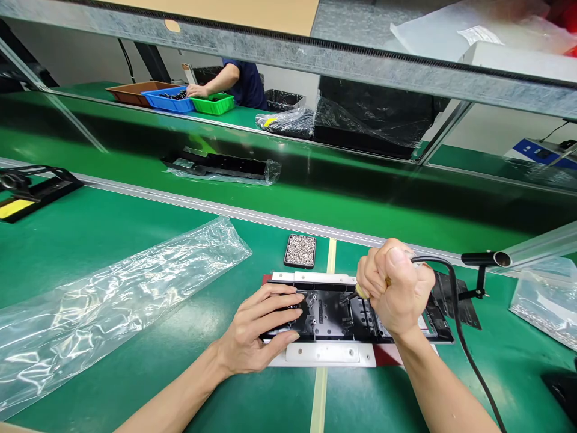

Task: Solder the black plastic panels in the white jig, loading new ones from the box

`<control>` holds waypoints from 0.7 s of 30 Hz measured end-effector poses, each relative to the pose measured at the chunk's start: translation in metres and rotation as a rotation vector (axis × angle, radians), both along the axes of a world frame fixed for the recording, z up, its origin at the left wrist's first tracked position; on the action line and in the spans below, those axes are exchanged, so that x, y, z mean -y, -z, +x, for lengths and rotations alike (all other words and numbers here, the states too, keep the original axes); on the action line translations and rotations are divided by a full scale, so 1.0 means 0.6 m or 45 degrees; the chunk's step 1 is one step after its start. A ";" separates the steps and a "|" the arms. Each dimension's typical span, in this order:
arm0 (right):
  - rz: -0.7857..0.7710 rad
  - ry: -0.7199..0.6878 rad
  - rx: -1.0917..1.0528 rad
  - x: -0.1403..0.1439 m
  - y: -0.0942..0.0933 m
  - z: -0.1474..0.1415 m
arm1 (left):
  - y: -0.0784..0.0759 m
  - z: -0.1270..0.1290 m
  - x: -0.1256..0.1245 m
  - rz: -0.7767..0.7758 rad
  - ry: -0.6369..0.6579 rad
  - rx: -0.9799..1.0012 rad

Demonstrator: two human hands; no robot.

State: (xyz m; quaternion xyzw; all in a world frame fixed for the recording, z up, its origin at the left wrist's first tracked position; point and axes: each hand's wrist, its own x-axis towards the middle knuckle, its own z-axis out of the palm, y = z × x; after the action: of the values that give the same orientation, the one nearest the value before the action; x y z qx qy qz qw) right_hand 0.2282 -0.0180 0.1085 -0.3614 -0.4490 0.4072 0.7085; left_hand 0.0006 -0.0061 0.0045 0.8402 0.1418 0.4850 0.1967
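Left hand [261, 328] flat on black panel [336, 313] — right hand [394, 285] fisted round screwdriver [360, 293]; no legible writing.

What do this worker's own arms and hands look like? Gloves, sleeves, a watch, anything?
Both are bare. The left hand and right hand wear no gloves, and no rings or watch show. Both forearms are uncovered to the picture's lower edge, so no sleeve or wrist strap is in view. The fingernails are short and plain.

No legible text, label, brand, number or sign was found — neither on the black plastic part [360, 313] nor on the bins [171, 99] beyond the belt.
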 end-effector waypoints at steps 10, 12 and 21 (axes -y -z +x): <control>0.009 -0.006 0.006 -0.001 0.000 0.000 | -0.002 0.001 0.000 0.002 -0.008 0.005; 0.009 -0.004 0.008 0.000 0.000 0.000 | -0.004 0.002 0.000 0.004 -0.012 0.009; 0.014 -0.002 0.019 0.000 0.000 -0.001 | -0.004 0.003 0.000 0.008 -0.030 0.011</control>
State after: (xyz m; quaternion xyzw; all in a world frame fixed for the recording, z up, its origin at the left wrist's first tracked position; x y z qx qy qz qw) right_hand 0.2277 -0.0179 0.1086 -0.3602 -0.4569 0.4025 0.7068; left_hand 0.0023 -0.0063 0.0070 0.8370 0.1495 0.4913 0.1889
